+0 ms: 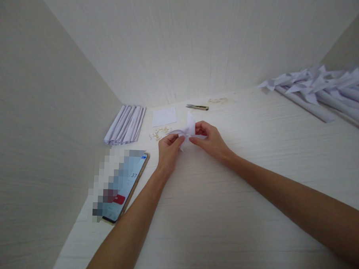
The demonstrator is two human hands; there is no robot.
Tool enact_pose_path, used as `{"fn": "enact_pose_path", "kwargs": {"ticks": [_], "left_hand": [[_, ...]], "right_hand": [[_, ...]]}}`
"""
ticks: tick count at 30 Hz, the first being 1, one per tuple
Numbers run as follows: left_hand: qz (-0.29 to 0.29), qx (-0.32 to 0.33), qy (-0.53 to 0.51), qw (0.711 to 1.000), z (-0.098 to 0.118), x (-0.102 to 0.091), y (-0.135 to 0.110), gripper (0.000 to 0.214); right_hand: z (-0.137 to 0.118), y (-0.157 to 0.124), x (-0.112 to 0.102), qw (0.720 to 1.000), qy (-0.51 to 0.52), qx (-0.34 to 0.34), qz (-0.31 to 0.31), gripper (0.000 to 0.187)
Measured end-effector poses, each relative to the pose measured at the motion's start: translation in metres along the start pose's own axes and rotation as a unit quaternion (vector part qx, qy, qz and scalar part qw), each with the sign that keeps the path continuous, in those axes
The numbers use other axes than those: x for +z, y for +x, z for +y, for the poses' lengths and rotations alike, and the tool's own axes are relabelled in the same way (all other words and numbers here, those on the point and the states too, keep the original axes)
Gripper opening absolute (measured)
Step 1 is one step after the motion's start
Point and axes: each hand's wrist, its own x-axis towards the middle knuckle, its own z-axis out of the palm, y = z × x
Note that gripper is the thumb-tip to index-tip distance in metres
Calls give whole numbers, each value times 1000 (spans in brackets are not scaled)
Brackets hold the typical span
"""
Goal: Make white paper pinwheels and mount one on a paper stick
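Observation:
Both hands hold one white paper pinwheel (pixel 191 123) over the middle of the surface. My left hand (pixel 169 148) pinches it near the centre with thumb and fingers. On the other side my right hand (pixel 210 138) grips a blade, its thumb close to the left thumb. One blade points up between the hands. Any pin at the centre is too small to make out. Just left of the pinwheel lie several small pale pieces (pixel 161 133), and behind it rests a flat white paper sheet (pixel 164 116).
Rolled paper tubes (pixel 125 124) lie bundled at left. A phone (pixel 126 187) rests beside my left forearm. Thread snippers (pixel 197 107) and small tan bits (pixel 218 100) lie near the back wall (pixel 183 43). Finished-looking paper pinwheels on tubes (pixel 318 87) are heaped at far right.

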Motion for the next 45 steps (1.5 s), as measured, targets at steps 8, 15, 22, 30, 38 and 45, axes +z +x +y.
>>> {"fn": "enact_pose_path", "kwargs": {"ticks": [8,15,22,30,38,45], "left_hand": [[-18,19,40,999,4,5,-4,8],[-15,35,78,996,4,4,-4,6],[-18,33,76,996,2,4,-3,5],[-17,30,48,998,3,3,-4,8],[-8,22,45,999,5,4,-4,3],[-5,24,61,998,5,5,-4,7]], "right_hand": [[-3,2,-2,997,-70,11,-15,7],[-1,2,-1,997,-73,11,-22,6],[0,2,-1,997,-62,19,-30,7],[0,2,-1,999,-33,25,-21,6],[3,2,-1,999,-22,30,-21,6],[-2,1,-1,999,-19,39,-24,6]]}}
